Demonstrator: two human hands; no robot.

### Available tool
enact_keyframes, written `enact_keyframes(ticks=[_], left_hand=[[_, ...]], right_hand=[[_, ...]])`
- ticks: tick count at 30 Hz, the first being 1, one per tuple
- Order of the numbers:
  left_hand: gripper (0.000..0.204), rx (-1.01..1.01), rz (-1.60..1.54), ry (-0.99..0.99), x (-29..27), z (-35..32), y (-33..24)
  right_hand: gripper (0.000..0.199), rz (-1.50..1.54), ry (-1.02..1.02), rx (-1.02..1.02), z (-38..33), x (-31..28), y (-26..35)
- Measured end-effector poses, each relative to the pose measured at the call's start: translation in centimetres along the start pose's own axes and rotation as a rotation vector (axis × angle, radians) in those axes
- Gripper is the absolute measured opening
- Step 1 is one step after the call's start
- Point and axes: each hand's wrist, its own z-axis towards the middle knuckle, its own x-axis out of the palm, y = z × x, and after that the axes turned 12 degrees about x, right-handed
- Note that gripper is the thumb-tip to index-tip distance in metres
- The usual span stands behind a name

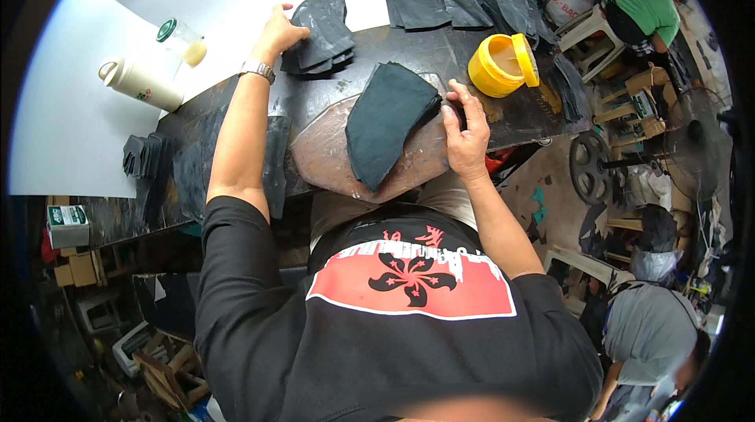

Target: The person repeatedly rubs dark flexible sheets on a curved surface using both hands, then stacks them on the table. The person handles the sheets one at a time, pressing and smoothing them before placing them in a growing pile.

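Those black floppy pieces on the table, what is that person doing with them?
A person sits at a dark worktable. Their left hand rests on a stack of dark cut pieces farther back. Their right hand presses the edge of one dark piece lying on a brownish board in front of them. An open yellow tub stands beside it, and more dark pieces lie around the table.

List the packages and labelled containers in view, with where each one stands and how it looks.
Cream bottle: lying on the white sheet, upper left; cylinder, small green-red label.
Clear jar: above the bottle; tilted, green lid.
Yellow tub: on the dark bench, upper right; round, lid leaning.
Small box: far left, below the bench; green and white.
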Motion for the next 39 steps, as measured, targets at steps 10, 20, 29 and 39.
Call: enact_keyframes(ticks=[10,20,29,39], left_hand=[[0.062,0.42,0.087,-0.025,0.5,-2.0,-1.4],[0.046,0.432,0.029,-0.504,0.6,-0.5,-2.5],[0.065,0.44,0.224,0.013,11.0,6.1,-12.3],[0.067,0.084,0.234,0.21,13.8,9.9,-12.1]], right_hand=[[0.041,0.048,0.035,0.036,-0.1,0.1,-0.2],[0.044,-0.147,-0.091,-0.123,0.3,-0.1,0.0],[0.05,0.076,-0.009,0.031,-0.2,0.0,0.3],[0.05,0.069,-0.043,0.018,-0.1,0.1,0.3]])
